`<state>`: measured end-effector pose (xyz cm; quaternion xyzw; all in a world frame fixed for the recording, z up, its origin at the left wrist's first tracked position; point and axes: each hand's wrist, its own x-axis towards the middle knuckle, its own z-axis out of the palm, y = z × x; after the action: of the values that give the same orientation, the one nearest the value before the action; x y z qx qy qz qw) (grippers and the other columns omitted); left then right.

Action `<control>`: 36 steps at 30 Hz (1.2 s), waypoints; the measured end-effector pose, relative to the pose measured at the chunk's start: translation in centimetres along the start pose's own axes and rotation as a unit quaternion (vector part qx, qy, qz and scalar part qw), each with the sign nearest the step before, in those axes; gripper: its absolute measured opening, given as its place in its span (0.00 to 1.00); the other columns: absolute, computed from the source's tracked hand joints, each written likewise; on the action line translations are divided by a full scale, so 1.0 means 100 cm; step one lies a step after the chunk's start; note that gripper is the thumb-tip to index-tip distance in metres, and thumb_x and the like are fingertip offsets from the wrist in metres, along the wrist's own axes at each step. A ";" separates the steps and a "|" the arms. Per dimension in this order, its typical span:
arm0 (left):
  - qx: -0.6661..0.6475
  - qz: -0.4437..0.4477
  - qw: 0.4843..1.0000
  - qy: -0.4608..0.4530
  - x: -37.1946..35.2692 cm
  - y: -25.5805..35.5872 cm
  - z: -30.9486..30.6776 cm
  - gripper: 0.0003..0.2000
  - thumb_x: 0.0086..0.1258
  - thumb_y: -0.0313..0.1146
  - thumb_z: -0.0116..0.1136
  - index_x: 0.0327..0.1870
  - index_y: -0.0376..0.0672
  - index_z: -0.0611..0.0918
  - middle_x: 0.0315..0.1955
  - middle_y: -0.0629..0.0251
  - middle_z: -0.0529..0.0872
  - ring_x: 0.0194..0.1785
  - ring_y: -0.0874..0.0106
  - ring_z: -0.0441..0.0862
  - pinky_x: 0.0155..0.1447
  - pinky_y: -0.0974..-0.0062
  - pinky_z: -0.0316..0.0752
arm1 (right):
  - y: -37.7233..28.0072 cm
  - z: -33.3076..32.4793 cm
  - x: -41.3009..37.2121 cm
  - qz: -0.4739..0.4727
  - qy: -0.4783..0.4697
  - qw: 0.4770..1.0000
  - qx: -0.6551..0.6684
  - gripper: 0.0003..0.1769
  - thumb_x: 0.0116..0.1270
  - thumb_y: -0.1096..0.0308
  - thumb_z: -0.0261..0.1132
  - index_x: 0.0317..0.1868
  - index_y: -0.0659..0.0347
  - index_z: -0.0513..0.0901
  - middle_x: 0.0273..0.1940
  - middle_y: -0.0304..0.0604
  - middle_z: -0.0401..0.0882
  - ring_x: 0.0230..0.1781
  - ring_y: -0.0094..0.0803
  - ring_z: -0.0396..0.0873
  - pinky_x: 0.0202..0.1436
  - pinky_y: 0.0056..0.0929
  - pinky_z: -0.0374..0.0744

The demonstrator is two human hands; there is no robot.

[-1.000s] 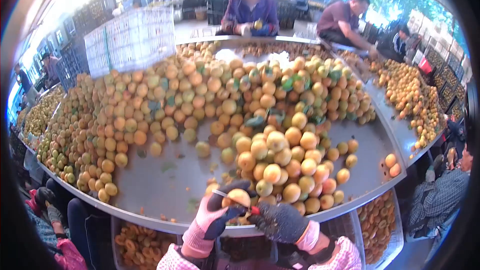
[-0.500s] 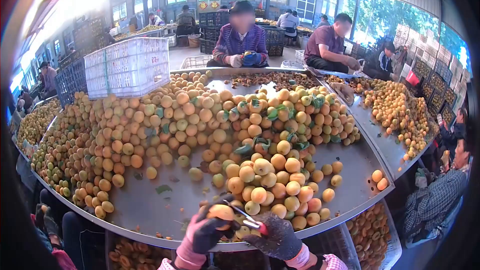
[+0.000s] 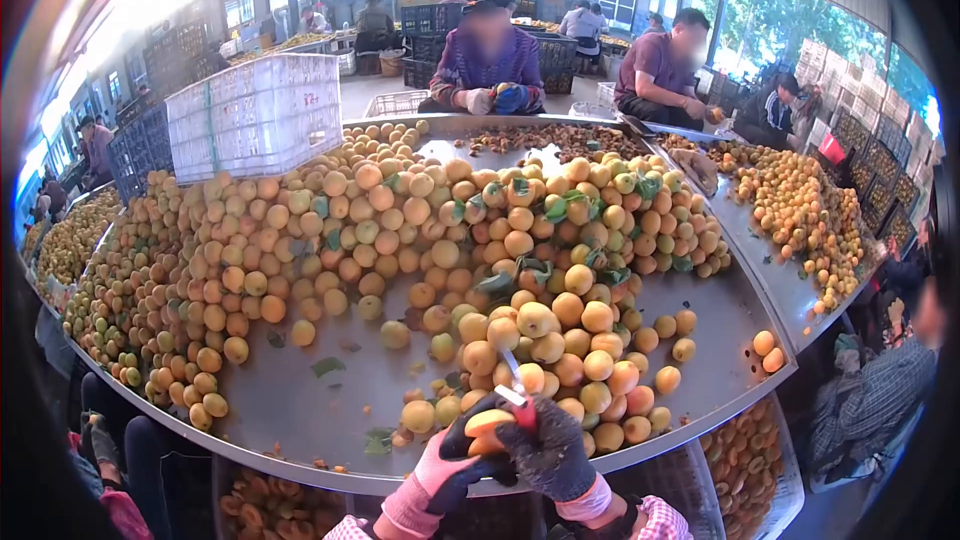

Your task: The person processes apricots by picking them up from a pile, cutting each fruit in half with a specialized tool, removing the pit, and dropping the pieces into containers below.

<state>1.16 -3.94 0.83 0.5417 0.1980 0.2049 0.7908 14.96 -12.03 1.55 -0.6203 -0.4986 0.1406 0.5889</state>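
My left hand (image 3: 447,467), in a dark glove with a pink cuff, is closed around an apricot (image 3: 488,424) above the table's near edge. The fruit looks split, with two orange parts showing. Right beside it, my right hand (image 3: 552,452) in a dark grey glove grips a small knife (image 3: 519,404) with a red and white handle. Its blade points up and away from me, over the nearest fruit. My right fingertips are close to the apricot, perhaps touching it. A heap of whole apricots (image 3: 545,320) lies just beyond my hands.
The metal table (image 3: 300,395) carries a large apricot pile with leaves. A white crate (image 3: 255,115) stands on the far left of it. Crates of cut fruit (image 3: 745,455) sit below the near edge. Co-workers (image 3: 487,55) sit across and at the right.
My hands have come together. The knife, earlier pointing left across the apricot, now points up and away from it. The apricot now shows a split. The view has shifted slightly.
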 end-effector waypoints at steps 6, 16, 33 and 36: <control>0.123 -0.034 0.991 0.033 -0.004 0.008 -0.011 0.17 0.74 0.36 0.47 0.59 0.40 0.76 0.44 0.61 0.85 0.45 0.74 0.83 0.47 0.75 0.78 | -0.011 0.002 0.014 0.045 -0.099 0.993 0.034 0.15 0.61 0.67 0.70 0.46 0.63 0.81 0.34 0.46 0.81 0.35 0.38 0.81 0.39 0.33 0.78; 0.071 0.107 0.980 0.150 0.000 0.008 0.006 0.24 0.73 0.34 0.53 0.69 0.40 0.68 0.47 0.64 0.83 0.48 0.77 0.79 0.55 0.76 0.75 | -0.014 0.020 0.004 0.230 -0.037 0.970 0.063 0.13 0.64 0.64 0.69 0.42 0.65 0.84 0.29 0.47 0.83 0.28 0.28 0.82 0.32 0.30 0.78; 0.129 0.152 0.972 0.125 0.000 0.011 -0.023 0.33 0.58 0.26 0.71 0.65 0.36 0.68 0.58 0.60 0.77 0.59 0.73 0.75 0.64 0.72 0.71 | -0.029 -0.021 0.010 0.102 0.128 0.981 0.108 0.10 0.67 0.68 0.65 0.44 0.66 0.82 0.34 0.39 0.81 0.33 0.23 0.78 0.36 0.23 0.77; 0.129 0.160 0.969 0.135 -0.008 0.007 -0.022 0.32 0.56 0.26 0.73 0.62 0.35 0.71 0.55 0.61 0.79 0.54 0.74 0.78 0.60 0.73 0.73 | -0.041 -0.032 0.004 0.160 0.154 0.964 0.149 0.09 0.67 0.73 0.64 0.45 0.67 0.81 0.38 0.40 0.81 0.38 0.26 0.79 0.40 0.23 0.80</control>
<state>-0.79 -2.44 0.81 0.6308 0.2387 0.3730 0.6371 15.75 -14.36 6.14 -0.6117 -0.2698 0.2087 0.7138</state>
